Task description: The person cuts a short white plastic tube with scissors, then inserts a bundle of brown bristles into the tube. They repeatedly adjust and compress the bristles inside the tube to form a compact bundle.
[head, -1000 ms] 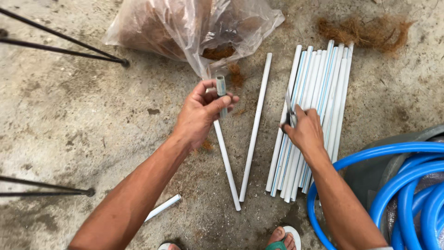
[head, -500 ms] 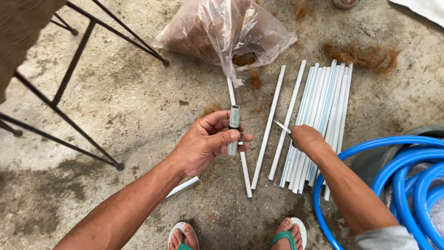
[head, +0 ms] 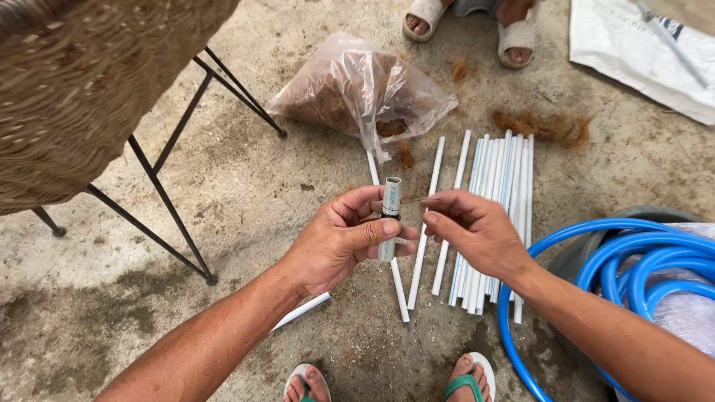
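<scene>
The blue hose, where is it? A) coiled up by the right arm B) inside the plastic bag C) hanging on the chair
A: the blue hose lies coiled by the right hand's arm, far from the plastic bag and the chair.

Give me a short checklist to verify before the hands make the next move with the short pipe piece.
1. Left hand grips the short pipe piece firmly, upright: ok.
2. Right hand pinches the thin tool, its tip at the piece: ok.
3. Tool tip inside the piece or only beside it: cannot tell.
4. Long white pipes lie together on the concrete floor: ok.
5. Blue hose away from both hands: ok.
6. Another person's sandalled feet away from the work: ok.
</scene>
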